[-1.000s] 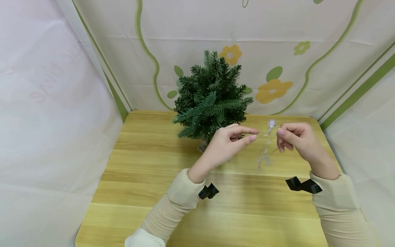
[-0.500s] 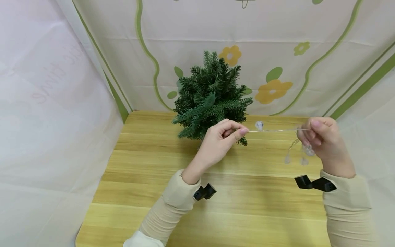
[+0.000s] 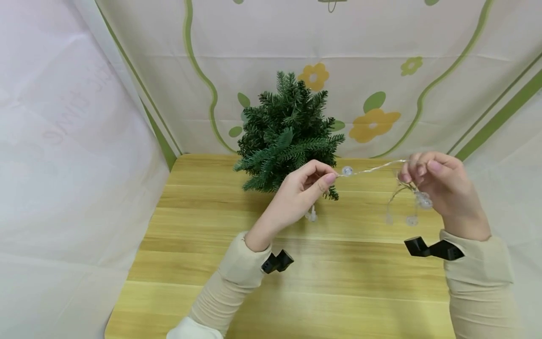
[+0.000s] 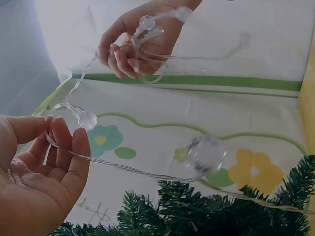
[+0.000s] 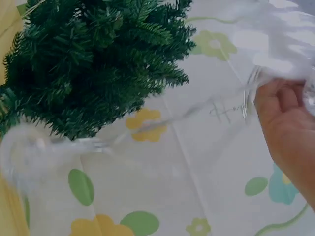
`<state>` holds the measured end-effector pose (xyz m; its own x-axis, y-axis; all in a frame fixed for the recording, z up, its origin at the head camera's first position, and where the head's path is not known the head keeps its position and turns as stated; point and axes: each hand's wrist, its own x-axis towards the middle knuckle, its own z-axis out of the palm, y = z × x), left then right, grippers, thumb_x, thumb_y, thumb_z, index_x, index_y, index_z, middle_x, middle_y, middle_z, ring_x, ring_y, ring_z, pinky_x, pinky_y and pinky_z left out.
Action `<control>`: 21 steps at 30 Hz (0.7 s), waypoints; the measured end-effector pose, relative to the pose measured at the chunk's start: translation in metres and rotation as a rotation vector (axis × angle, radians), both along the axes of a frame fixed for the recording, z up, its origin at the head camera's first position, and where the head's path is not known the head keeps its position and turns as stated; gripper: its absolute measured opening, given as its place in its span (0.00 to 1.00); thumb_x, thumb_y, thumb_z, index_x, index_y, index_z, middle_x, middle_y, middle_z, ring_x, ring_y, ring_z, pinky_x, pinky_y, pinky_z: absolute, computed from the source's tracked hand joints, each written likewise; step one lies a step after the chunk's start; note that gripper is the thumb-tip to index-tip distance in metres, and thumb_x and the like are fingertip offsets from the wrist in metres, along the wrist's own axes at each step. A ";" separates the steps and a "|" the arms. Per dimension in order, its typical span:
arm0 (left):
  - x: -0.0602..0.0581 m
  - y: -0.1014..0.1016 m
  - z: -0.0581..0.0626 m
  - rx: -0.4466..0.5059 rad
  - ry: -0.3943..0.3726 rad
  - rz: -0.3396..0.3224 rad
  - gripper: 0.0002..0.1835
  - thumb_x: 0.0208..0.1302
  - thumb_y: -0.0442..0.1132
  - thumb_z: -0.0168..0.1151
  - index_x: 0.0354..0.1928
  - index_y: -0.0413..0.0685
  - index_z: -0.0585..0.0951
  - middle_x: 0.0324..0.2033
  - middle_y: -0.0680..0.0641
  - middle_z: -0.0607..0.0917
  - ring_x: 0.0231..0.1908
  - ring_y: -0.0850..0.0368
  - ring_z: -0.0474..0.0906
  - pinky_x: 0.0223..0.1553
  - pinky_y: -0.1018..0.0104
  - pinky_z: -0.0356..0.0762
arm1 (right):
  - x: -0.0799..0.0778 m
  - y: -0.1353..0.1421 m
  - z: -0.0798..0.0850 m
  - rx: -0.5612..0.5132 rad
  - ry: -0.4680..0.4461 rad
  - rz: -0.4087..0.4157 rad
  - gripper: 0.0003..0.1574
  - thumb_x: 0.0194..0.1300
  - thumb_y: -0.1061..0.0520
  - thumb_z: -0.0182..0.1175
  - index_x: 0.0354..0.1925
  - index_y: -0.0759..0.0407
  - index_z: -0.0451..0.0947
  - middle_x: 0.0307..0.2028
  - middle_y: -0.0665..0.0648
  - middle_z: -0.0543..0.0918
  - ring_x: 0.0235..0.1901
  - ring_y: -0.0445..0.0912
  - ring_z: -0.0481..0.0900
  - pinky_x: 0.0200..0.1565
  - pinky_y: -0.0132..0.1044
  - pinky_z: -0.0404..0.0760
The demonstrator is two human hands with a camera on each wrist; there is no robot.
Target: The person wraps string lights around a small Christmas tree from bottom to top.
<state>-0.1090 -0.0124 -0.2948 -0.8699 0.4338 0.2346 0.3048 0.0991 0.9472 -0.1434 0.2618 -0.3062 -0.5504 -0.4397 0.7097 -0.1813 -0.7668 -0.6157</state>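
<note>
A string of fairy lights with clear round bulbs is stretched between both hands in the head view, one bulb (image 3: 347, 170) showing near the left fingertips. My left hand (image 3: 301, 194) pinches the wire between thumb and index finger, just in front of the small green Christmas tree (image 3: 292, 127). Farther right, my right hand (image 3: 450, 190) pinches the other end of this stretch. Several bulbs (image 3: 423, 200) dangle below the right hand, and a bulb (image 3: 312, 215) hangs under the left. In the left wrist view, twisted wire (image 4: 128, 168) runs across the left fingers (image 4: 78, 157).
The tree stands toward the back of a wooden table (image 3: 203, 263), its base hidden behind the left hand and arm. A white curtain (image 3: 271, 33) with flower prints hangs close behind; more white fabric (image 3: 76, 188) flanks the sides.
The right hand has moved right, away from the left hand, lengthening the stretch of wire between them, then risen slightly. The left hand has shifted a little left and up.
</note>
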 end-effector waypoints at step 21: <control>0.001 0.009 0.036 -0.299 0.248 0.122 0.10 0.71 0.46 0.53 0.43 0.54 0.82 0.21 0.53 0.69 0.21 0.61 0.62 0.26 0.74 0.61 | -0.002 -0.025 0.032 0.202 -0.071 -0.244 0.22 0.74 0.72 0.29 0.35 0.72 0.70 0.18 0.58 0.71 0.20 0.48 0.81 0.21 0.31 0.81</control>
